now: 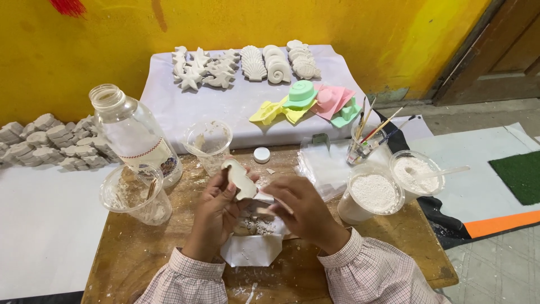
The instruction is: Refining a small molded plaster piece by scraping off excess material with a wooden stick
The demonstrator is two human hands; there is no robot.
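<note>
your left hand grips the white plaster cast; right hand pinches a scraper — shave lightly over the paper.

At frame centre a matt, chalky white plaster cast is showing a rough edge. The wooden table is looking scuffed and dusted white. At upper left, the clear plastic bottle is gleaming glossy.
</note>
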